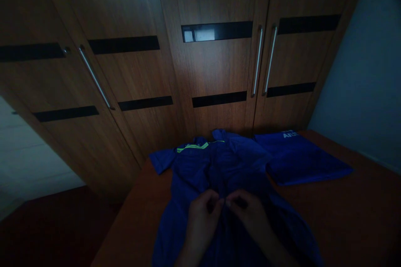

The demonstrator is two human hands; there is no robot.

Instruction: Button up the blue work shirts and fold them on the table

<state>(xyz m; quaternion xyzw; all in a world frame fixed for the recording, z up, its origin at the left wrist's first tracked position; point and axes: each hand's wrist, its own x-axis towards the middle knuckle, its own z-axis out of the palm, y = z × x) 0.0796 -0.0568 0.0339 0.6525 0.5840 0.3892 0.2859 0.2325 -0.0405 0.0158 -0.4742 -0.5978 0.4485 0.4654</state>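
Note:
A dark blue short-sleeved shirt (191, 175) with a bright yellow-green stripe across its upper part lies spread on the table, its collar end away from me. Over the middle of the shirt, my left hand (204, 212) is closed in a pinch on the fabric along its centre line. Opposite it, my right hand (249, 212) pinches the same spot, the fingertips of both hands almost touching. Dim light hides whether a button or only cloth is between the fingers. The shirt's lower end runs out of view beneath my forearms.
A folded blue garment or bag (303, 160) with white lettering lies at the right of the brown table (354, 212). Behind the table stands a wooden wardrobe (216, 66) with long metal handles. A pale blue wall (360, 91) is on the right.

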